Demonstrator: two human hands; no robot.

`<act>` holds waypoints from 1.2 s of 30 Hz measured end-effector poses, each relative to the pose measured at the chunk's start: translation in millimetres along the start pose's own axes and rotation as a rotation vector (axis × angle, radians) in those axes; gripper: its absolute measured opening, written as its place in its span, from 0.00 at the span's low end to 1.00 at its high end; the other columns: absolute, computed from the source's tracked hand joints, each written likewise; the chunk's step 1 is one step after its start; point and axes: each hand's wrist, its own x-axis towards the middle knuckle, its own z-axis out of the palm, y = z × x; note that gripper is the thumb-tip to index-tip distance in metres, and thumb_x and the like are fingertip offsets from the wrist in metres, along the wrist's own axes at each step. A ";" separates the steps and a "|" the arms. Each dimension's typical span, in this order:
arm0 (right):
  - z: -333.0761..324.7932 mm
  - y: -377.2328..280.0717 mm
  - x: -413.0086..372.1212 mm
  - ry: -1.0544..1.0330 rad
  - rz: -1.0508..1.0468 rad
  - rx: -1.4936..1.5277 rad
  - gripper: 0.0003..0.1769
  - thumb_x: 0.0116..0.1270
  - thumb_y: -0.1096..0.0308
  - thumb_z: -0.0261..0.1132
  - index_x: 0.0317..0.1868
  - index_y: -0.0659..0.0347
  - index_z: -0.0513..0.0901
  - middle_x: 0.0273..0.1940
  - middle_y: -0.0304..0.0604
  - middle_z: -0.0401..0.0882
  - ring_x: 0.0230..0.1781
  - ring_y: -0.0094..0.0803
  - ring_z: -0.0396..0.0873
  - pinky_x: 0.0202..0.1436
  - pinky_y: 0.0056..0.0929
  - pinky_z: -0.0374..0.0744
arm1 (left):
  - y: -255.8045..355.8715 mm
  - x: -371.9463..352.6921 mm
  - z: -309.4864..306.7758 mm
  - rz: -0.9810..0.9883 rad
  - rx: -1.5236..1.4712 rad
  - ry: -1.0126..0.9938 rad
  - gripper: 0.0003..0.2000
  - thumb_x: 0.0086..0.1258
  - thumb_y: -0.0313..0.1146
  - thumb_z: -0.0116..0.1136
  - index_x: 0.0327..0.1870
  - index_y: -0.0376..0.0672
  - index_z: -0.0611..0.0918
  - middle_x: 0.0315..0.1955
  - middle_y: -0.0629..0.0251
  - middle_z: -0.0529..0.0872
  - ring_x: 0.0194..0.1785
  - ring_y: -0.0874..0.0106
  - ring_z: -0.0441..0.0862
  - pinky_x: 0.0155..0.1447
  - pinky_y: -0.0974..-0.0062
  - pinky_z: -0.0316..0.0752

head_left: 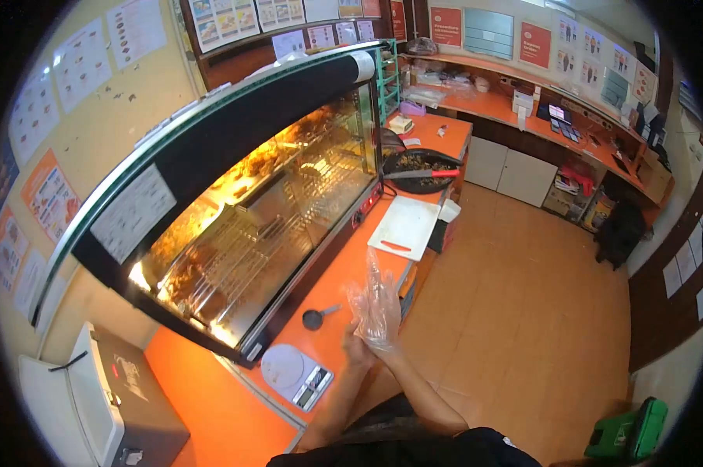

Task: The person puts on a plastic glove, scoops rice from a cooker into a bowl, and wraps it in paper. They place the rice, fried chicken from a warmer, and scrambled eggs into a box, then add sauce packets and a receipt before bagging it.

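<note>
My right hand (379, 313) wears a clear, loose plastic glove, its fingers stretched up and the empty tips standing past them. At the wrist, my bare left hand (357, 348) has its fingers closed on the cuff of the plastic glove (376, 339). Both hands are over the front edge of the orange counter (289, 342). To their left are a small black scoop (314, 319) and a white kitchen scale (283, 370). Beyond them lies a white cutting board (404, 222) with a red-rimmed handle slot.
A lit glass food warmer (266, 210) with browned food on racks fills the counter's left. Behind the board, a red-handled knife (425, 174) rests across a black pan (415, 162). A grey cooler box (126, 389) stands lower left, a green case (628, 432) lower right.
</note>
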 end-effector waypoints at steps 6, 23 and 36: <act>6.5 70.3 44.8 0.175 -0.042 0.238 0.29 0.75 0.59 0.49 0.73 0.60 0.63 0.76 0.54 0.55 0.75 0.54 0.55 0.78 0.52 0.53 | -45.1 112.7 -29.0 -0.080 -0.384 -0.214 0.33 0.73 0.54 0.46 0.72 0.38 0.66 0.64 0.54 0.76 0.65 0.58 0.74 0.72 0.59 0.66; 89.1 199.2 124.6 -0.372 -0.283 0.070 0.24 0.76 0.58 0.54 0.63 0.69 0.71 0.57 0.66 0.73 0.58 0.59 0.72 0.61 0.54 0.69 | -23.8 240.1 -123.4 0.110 0.011 -0.127 0.33 0.74 0.59 0.46 0.70 0.44 0.69 0.60 0.62 0.78 0.66 0.66 0.73 0.71 0.64 0.66; 219.8 166.8 38.3 -0.267 -0.815 0.266 0.18 0.65 0.63 0.66 0.52 0.62 0.83 0.34 0.40 0.82 0.34 0.33 0.80 0.37 0.31 0.79 | -21.1 -426.5 -168.3 0.240 0.104 0.801 0.23 0.81 0.51 0.40 0.72 0.56 0.71 0.65 0.62 0.76 0.62 0.66 0.76 0.68 0.66 0.69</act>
